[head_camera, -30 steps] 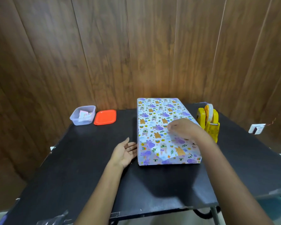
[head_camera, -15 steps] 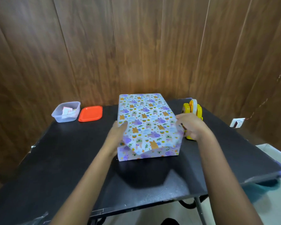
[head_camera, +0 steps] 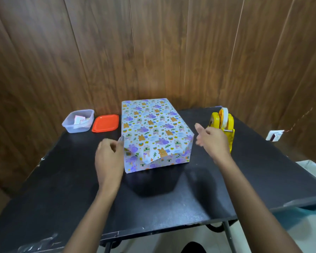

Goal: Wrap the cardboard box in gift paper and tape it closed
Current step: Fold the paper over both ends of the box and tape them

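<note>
Gift-wrapped box (head_camera: 153, 128) lies flat at the middle of the black surface (head_camera: 171, 201), its long side running away from me. Nearest to me, my left hand (head_camera: 109, 157) hovers just beside the box's near left corner, fingers loosely curled and grasping nothing; I cannot tell whether 1 fingertip brushes the paper. My right hand (head_camera: 212, 141) is released, fingers spread, apart from the box's right side. On the box's near end a folded flap of gift paper (head_camera: 154, 156) sits slightly raised. Behind the right hand stands a yellow tape dispenser (head_camera: 230, 125). Farther back on the left, a clear tub (head_camera: 71, 127) and an orange lid (head_camera: 105, 123) sit side by side before the wood-panel wall (head_camera: 153, 42)
</note>
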Tool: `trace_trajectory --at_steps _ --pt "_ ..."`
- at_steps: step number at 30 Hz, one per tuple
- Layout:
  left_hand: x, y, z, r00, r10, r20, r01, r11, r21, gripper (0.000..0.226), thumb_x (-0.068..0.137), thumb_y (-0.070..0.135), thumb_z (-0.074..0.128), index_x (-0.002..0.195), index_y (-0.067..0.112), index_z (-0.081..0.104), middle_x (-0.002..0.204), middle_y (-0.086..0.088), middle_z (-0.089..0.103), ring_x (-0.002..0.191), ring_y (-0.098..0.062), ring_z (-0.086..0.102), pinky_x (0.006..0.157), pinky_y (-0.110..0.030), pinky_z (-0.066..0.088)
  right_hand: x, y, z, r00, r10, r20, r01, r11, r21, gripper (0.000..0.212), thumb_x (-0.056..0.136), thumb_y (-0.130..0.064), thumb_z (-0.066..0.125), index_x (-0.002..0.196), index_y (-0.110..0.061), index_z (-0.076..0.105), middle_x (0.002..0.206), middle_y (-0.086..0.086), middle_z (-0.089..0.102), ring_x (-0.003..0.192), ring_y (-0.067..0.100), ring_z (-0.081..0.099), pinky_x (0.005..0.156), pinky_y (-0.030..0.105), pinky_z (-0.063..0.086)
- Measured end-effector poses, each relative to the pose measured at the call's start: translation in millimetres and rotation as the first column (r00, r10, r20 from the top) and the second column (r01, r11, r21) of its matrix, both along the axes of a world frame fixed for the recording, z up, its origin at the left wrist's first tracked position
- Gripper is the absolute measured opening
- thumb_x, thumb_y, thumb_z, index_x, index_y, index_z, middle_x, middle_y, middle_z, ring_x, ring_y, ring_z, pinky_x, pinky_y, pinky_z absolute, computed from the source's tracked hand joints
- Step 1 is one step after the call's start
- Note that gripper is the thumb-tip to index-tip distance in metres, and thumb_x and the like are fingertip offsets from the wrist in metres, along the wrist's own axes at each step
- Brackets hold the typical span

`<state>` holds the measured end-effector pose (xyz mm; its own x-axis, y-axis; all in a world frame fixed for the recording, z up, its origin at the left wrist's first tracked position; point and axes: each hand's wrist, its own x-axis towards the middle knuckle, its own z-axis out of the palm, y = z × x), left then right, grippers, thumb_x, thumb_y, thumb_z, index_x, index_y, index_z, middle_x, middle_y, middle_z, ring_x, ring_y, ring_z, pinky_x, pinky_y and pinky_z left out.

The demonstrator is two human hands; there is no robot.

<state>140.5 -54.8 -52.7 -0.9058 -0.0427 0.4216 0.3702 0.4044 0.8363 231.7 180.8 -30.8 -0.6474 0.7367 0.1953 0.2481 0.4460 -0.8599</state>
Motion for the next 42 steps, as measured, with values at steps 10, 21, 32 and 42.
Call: trace_trajectory --at_steps 10,21,32,42 --pt "-6 23 -4 0.808 -0.408 0.425 0.007 0.728 0.686 0.018 0.091 0.007 0.057 0.073 0.008 0.054 0.081 -0.011 0.06 0.071 -0.02 0.055 0.061 -0.024 0.05 -15 -12 -16 0.953 0.145 -0.265 -0.291 0.675 -0.678 0.013 0.092 -0.016 0.057 0.08 -0.012 0.059 0.078 0.008 0.064 0.063 0.017 0.059 0.049 0.021 0.049" --pt "-14 32 5 0.813 -0.347 0.467 -0.099 0.709 0.698 0.014 0.093 0.011 0.052 0.084 0.005 0.06 0.075 -0.01 0.061 0.064 -0.021 0.059 0.061 -0.032 0.053 -29 -13 -15 0.971 0.058 -0.23 -0.202 0.709 -0.675 0.015 0.093 -0.018 0.054 0.081 -0.01 0.059 0.065 0.005 0.062 0.055 0.016 0.057 0.05 0.021 0.048" --pt "-17 35 2 0.866 -0.233 0.442 -0.18 0.68 0.711 0.02 0.087 0.004 0.049 0.068 0.009 0.05 0.065 -0.007 0.056 0.055 -0.02 0.055 0.047 -0.022 0.049 -31 -9 -15 0.967 0.007 -0.254 -0.174 0.747 -0.642 0.02 0.094 -0.018 0.054 0.076 -0.011 0.058 0.048 -0.001 0.063 0.037 0.006 0.059 0.044 0.017 0.046" --pt "-6 33 -26 0.877 -0.378 0.295 0.103 0.75 0.654 0.012 0.091 0.0 0.055 0.081 0.005 0.05 0.086 -0.008 0.063 0.08 -0.022 0.062 0.062 -0.024 0.054 -21 -11 -32 0.939 0.245 -0.242 -0.344 0.716 -0.607 0.007 0.089 -0.009 0.061 0.084 -0.012 0.066 0.065 -0.003 0.071 0.055 0.009 0.066 0.055 0.023 0.053"
